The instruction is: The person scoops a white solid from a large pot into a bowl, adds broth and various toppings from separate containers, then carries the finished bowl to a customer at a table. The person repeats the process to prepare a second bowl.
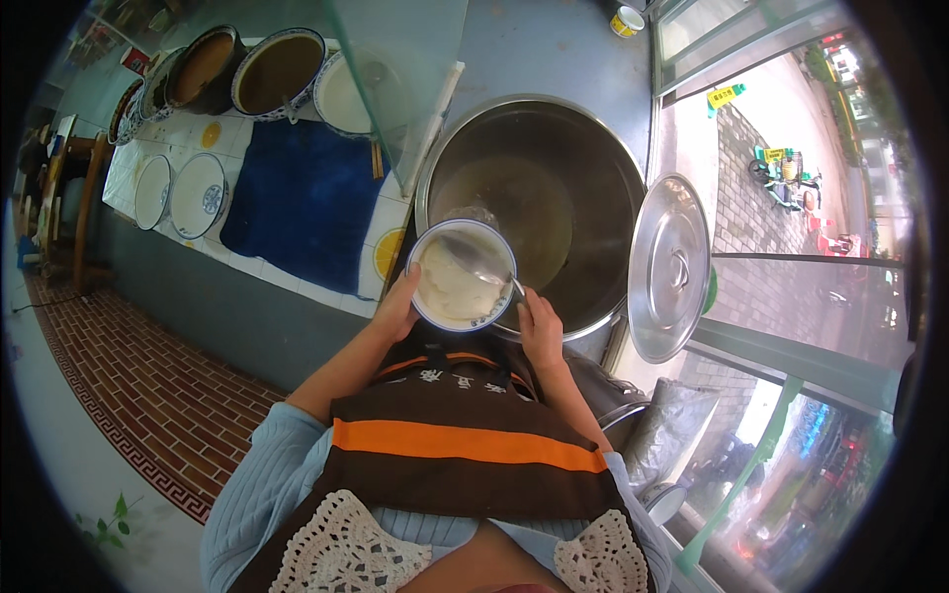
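My left hand (400, 307) grips the left side of a white bowl with a blue rim (461, 307). Soft, pale curd, which looks like tofu pudding, fills much of it. My right hand (540, 326) holds the handle of a metal ladle (482, 259), whose shallow head lies over the curd inside the bowl. Bowl and hands are above the near left rim of a large stainless steel pot (604, 304). Cloudy liquid (534, 222) shows low inside that pot. The bowl hides part of the pot's rim.
A domed metal lid (671, 274) leans at the pot's right. Left stands a tiled counter (245, 248) with a blue cloth (304, 207), two white bowls (199, 196) and several sauce basins (278, 74). A glass panel (404, 67) rises between counter and pot. A small tub (627, 22) sits beyond.
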`<state>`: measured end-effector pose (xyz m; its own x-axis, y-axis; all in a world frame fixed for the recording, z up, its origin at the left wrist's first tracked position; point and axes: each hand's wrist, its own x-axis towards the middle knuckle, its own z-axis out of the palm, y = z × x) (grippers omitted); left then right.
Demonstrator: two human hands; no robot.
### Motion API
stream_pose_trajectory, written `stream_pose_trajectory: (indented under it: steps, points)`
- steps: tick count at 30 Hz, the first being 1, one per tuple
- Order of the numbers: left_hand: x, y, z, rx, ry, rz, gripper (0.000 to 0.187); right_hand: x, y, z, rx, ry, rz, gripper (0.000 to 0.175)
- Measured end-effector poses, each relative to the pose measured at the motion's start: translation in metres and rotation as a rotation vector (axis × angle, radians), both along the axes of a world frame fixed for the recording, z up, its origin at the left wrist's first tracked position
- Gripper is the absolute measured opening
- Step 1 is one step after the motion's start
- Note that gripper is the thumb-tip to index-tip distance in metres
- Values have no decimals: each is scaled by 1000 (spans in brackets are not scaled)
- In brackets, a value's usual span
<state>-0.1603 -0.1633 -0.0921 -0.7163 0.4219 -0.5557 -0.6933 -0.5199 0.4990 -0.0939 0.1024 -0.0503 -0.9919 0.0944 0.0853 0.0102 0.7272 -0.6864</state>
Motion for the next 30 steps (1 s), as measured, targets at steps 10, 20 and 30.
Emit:
stream_pose_trajectory:
  steps: [10, 20, 30]
  points:
    - [28, -1, 14, 38, 38, -31, 58, 14, -16, 1, -538, -194, -288, 31]
    - [26, -4, 10, 9, -21, -34, 55, 21, -21, 15, -55, -30, -45, 32]
    - [8, -7, 14, -131, -43, -112, 59, 7, -3, 10, -106, -139, 30, 34]
